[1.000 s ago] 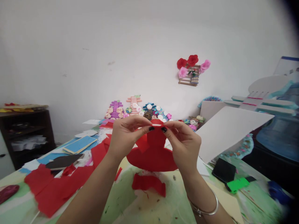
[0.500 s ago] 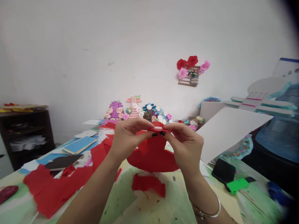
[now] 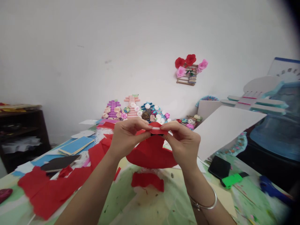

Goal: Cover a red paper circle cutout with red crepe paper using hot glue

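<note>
Both my hands are raised above the table and pinch the top edge of a red crepe paper piece (image 3: 151, 153). My left hand (image 3: 127, 136) grips it from the left with thumb and fingers closed. My right hand (image 3: 182, 142) grips it from the right, a silver bracelet on that wrist. The top of the paper is folded over between my fingertips, with a thin white strip showing. The lower part hangs down in a wide rounded shape. A smaller red scrap (image 3: 147, 181) lies on the table below it.
Large red paper pieces (image 3: 50, 190) lie at the left beside a blue book (image 3: 76, 145). A white board (image 3: 222, 129) leans at the right above a black phone (image 3: 219, 167) and a green object (image 3: 231, 180). Paper flower crafts (image 3: 138, 111) stand by the wall.
My fingertips have drawn closer together and folded the top edge of the red paper over further. The view has shifted slightly to the right.
</note>
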Action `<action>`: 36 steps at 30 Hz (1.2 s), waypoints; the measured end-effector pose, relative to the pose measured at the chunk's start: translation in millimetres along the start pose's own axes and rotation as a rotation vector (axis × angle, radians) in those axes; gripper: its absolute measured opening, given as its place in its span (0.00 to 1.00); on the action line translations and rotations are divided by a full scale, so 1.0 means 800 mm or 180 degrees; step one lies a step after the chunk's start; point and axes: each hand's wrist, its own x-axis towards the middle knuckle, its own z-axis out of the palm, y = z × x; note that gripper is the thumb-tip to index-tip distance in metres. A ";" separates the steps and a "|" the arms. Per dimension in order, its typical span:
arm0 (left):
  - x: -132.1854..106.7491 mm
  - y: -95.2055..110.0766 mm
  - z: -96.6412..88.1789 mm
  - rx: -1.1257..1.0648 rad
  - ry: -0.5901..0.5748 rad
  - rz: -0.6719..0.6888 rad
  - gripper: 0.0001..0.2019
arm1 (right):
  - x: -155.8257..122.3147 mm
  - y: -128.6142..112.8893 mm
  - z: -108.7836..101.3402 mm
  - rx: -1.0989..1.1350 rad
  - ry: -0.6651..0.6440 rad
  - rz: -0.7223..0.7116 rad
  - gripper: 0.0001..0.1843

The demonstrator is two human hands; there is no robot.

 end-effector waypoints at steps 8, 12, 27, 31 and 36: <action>-0.012 0.022 0.006 0.0878 0.0208 0.0681 0.07 | -0.004 -0.004 -0.002 -0.0137 0.0215 -0.0717 0.16; -0.013 0.019 0.005 0.1049 0.0115 0.0784 0.07 | -0.006 -0.001 -0.005 -0.0481 0.0202 -0.0726 0.16; -0.088 -0.010 0.005 0.1155 -0.0583 0.0753 0.08 | -0.094 0.027 -0.014 -0.0443 0.0105 0.0618 0.12; -0.113 0.003 0.005 0.1182 -0.0889 0.0861 0.12 | -0.130 0.012 -0.012 -0.0501 0.0093 0.0661 0.11; -0.138 0.004 0.003 0.1067 -0.0946 0.0544 0.12 | -0.164 0.008 -0.017 -0.0037 0.0002 0.0924 0.12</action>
